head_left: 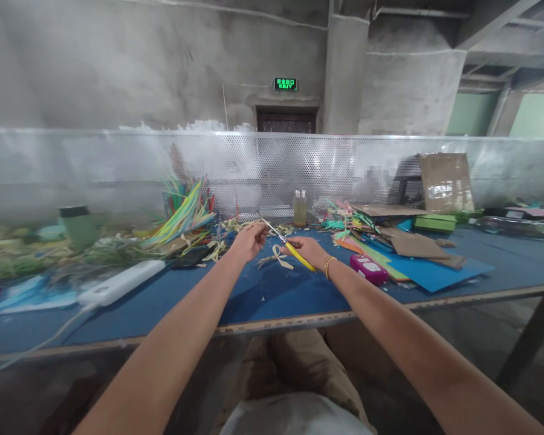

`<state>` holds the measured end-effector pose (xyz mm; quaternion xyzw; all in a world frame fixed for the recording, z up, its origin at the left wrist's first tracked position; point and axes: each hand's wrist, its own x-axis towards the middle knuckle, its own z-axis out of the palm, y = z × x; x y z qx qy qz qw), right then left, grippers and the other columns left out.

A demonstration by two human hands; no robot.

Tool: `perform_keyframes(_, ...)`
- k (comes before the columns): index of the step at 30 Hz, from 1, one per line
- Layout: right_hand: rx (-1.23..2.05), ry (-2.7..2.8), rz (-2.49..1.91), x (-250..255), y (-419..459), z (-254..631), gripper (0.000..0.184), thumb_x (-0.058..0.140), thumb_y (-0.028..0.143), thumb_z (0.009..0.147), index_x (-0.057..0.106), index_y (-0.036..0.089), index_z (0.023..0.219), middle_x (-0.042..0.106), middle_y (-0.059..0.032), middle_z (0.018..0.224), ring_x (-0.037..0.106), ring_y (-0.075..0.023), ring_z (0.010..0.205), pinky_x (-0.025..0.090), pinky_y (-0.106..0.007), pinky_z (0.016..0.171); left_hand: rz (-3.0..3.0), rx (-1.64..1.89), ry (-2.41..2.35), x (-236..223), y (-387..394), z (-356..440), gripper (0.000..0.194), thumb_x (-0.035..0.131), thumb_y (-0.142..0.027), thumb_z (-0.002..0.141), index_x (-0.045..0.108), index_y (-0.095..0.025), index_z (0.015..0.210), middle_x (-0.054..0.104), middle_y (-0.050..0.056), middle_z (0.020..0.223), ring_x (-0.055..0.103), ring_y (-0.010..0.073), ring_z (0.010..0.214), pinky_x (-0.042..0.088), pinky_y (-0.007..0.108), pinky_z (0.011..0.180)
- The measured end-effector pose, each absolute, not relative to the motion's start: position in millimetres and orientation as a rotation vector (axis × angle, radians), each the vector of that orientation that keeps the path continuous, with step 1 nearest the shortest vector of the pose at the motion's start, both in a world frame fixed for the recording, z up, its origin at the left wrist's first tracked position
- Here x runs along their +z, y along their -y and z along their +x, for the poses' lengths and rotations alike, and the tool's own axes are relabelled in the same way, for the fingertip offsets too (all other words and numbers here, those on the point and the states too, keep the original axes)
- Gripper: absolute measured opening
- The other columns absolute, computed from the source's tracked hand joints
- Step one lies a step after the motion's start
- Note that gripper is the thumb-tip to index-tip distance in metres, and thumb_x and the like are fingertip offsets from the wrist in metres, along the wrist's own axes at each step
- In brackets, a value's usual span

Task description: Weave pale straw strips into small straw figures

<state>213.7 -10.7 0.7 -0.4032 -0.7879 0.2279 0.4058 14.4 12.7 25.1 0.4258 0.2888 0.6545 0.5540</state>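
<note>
My right hand (pixel 309 251) is closed around the yellow handle of a pair of scissors (pixel 301 257). The metal blades point up and left, with the tips close by my left hand (pixel 251 239). The fingers of that left hand are pinched together; what lies between them, if anything, is too small to make out. Just below the two hands, a pale strip looped like a bow (pixel 278 256) rests on the blue tabletop (pixel 263 302). More pale scraps (pixel 236 226) are scattered behind my hands.
A white power strip (pixel 122 283) with a cable lies at left, before heaped greenery and a dark-lidded green jar (pixel 78 228). Colourful strips (pixel 185 211) stand upright nearby. To the right are a magenta box (pixel 368 269), blue sheets (pixel 439 272) and cardboard (pixel 417 244). Perforated metal (pixel 263 169) borders the back.
</note>
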Motion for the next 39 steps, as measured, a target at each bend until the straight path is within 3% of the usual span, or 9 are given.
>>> perform_keyframes(9, 0.544, 1.986, -0.951, 0, 11, 210, 0.037, 0.071, 0.053, 0.071, 0.075, 0.018, 0.083, 0.062, 0.0013, 0.066, 0.057, -0.0149, 0.066, 0.045, -0.024, 0.063, 1.012, 1.533, -0.706, 24, -15, 14, 0.011, 0.074, -0.013, 0.069, 0.063, -0.016, 0.069, 0.064, -0.001, 0.067, 0.057, 0.0057, 0.058, 0.045, 0.015, 0.054)
perform_keyframes(16, 0.823, 1.531, -0.875, 2, 5, 214, 0.053, 0.079, 0.044, 0.061, 0.061, 0.021, 0.105, 0.062, 0.0034, 0.068, 0.05, -0.0086, 0.051, 0.043, -0.021, 0.05, 1.23, 1.37, -0.795, 21, -4, 20, 0.021, 0.083, -0.022, 0.061, 0.066, -0.016, 0.071, 0.061, -0.001, 0.064, 0.057, 0.0075, 0.057, 0.038, 0.016, 0.046)
perform_keyframes(20, 0.923, 1.482, -0.695, 5, 10, 210, 0.053, 0.081, 0.036, 0.058, 0.055, 0.023, 0.103, 0.064, 0.0035, 0.073, 0.053, -0.0085, 0.052, 0.045, -0.021, 0.05, 1.425, 1.288, -0.863, 16, 0, 27, 0.024, 0.085, -0.024, 0.058, 0.067, -0.015, 0.071, 0.061, -0.001, 0.062, 0.052, 0.0065, 0.052, 0.039, 0.019, 0.05)
perform_keyframes(28, 0.993, 1.474, -0.69, 6, 19, 203, 0.049, 0.08, 0.032, 0.058, 0.055, 0.023, 0.099, 0.06, 0.0058, 0.069, 0.052, -0.0075, 0.05, 0.045, -0.021, 0.048, 1.485, 1.25, -0.864, 15, 4, 29, 0.032, 0.086, -0.018, 0.056, 0.063, -0.017, 0.078, 0.065, 0.001, 0.065, 0.06, 0.0106, 0.06, 0.043, 0.021, 0.056)
perform_keyframes(33, 1.124, 1.25, -0.552, 10, 18, 203, 0.053, 0.081, 0.036, 0.056, 0.049, 0.024, 0.096, 0.056, 0.0083, 0.065, 0.057, -0.0105, 0.054, 0.049, -0.023, 0.051, 1.411, 1.286, -0.651, 12, 10, 43, 0.044, 0.087, -0.016, 0.052, 0.067, -0.017, 0.09, 0.071, 0.004, 0.084, 0.065, 0.0126, 0.072, 0.047, 0.023, 0.065)
perform_keyframes(39, 1.153, 1.165, -0.494, 9, 14, 202, 0.053, 0.081, 0.033, 0.056, 0.046, 0.025, 0.095, 0.06, 0.007, 0.069, 0.063, -0.0124, 0.062, 0.05, -0.023, 0.053, 1.286, 1.368, -0.662, 3, 5, 52, 0.028, 0.087, -0.029, 0.057, 0.07, -0.016, 0.075, 0.069, 0.003, 0.077, 0.059, 0.01, 0.064, 0.042, 0.02, 0.055)
